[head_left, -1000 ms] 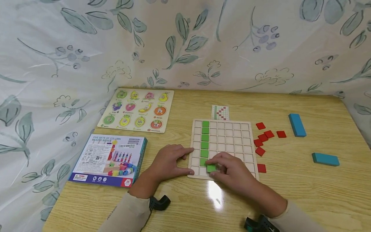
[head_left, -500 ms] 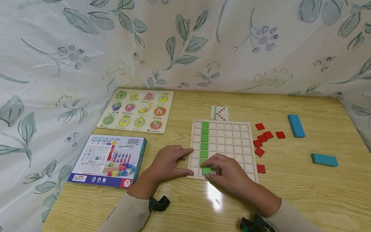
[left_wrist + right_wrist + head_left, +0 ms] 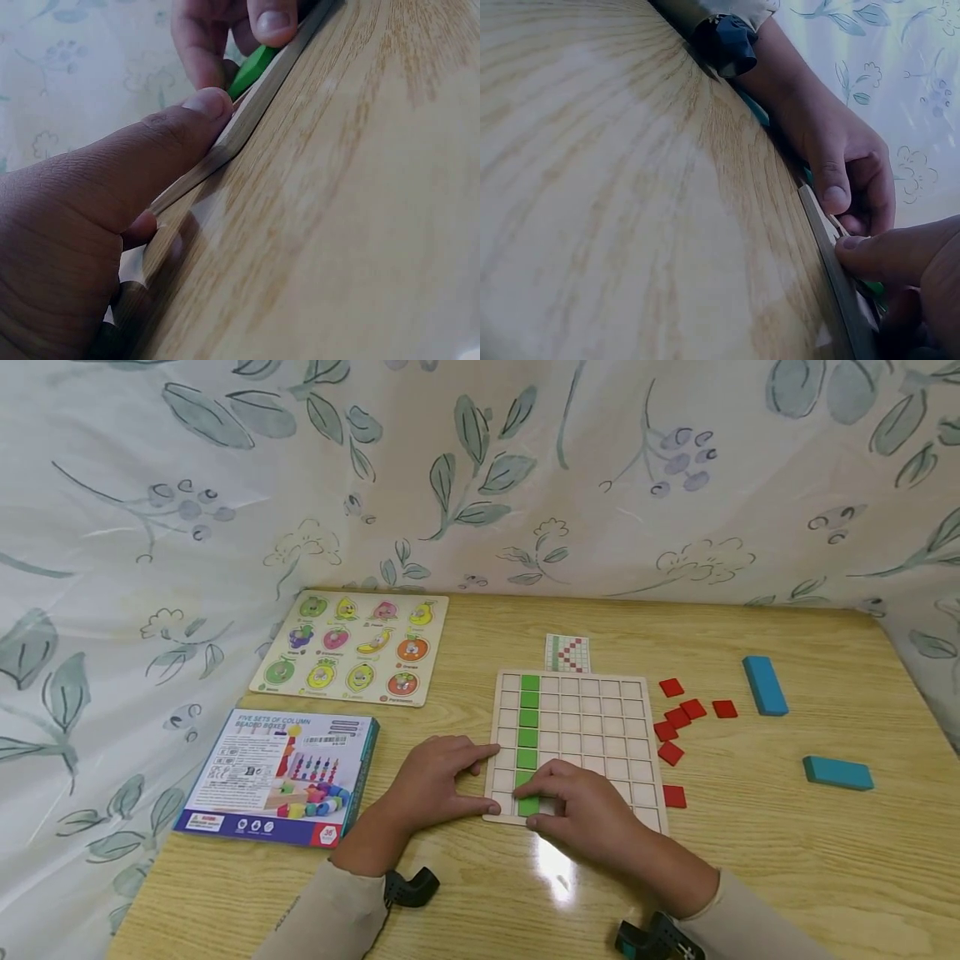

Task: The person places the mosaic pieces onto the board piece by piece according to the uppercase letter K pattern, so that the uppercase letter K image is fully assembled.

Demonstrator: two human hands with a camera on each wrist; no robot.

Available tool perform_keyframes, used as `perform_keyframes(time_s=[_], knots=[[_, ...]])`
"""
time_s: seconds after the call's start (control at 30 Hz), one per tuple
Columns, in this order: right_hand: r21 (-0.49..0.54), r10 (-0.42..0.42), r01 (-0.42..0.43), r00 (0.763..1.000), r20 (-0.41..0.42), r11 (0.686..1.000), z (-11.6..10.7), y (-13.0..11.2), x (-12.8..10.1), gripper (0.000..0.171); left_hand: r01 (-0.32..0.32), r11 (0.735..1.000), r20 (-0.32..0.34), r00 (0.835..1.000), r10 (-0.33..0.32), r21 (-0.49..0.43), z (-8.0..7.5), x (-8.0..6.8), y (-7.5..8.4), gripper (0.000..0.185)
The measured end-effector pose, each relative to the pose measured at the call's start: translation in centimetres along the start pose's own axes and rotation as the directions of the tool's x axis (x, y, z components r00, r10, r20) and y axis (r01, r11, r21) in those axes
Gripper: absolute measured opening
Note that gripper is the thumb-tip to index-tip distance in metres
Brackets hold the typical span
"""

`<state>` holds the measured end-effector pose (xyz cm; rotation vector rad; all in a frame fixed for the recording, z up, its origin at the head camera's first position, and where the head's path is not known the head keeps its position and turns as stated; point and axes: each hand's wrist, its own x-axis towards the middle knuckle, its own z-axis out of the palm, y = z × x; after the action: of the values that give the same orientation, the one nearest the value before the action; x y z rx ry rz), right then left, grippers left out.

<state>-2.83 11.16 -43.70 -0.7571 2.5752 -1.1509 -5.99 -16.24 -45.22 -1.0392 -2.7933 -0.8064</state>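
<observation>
Tabletop: green column (image 3: 529, 739) lengthwise (away from person)

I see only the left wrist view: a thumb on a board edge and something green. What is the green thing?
Observer: A green tile, pinched by the right hand over the grid board.
Operator: Which cell?
Observer: The nearest cell of the second column, below six green tiles.
Operator: What does the left hand do?
Observer: The left hand presses the board's left edge.
Operator: Other tiles?
Observer: Red tiles lie right of the board.
</observation>
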Motion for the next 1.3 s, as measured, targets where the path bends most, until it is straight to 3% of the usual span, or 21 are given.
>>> perform_keyframes(time_s=[0.27,0.6,1.3], knots=[[-0.018,-0.065,0.064,0.998,-0.023,0.998,0.17,0.28,0.17,0.027,-0.018,1.0,-0.028,0.999,0.018,0.011,0.03,-0.03,-0.04,0.071],[0.004,-0.087,0.088,0.996,-0.033,0.996,0.22,0.53,-0.07,0.028,0.001,1.0,-0.006,1.0,0.0,0.025,0.11,-0.03,-0.02,0.071],[-0.061,-0.152,0.15,0.988,-0.032,0.987,0.53,0.84,-0.18,0.025,0.016,1.0,-0.003,1.0,-0.016,0.001,0.11,-0.06,-0.01,0.071]])
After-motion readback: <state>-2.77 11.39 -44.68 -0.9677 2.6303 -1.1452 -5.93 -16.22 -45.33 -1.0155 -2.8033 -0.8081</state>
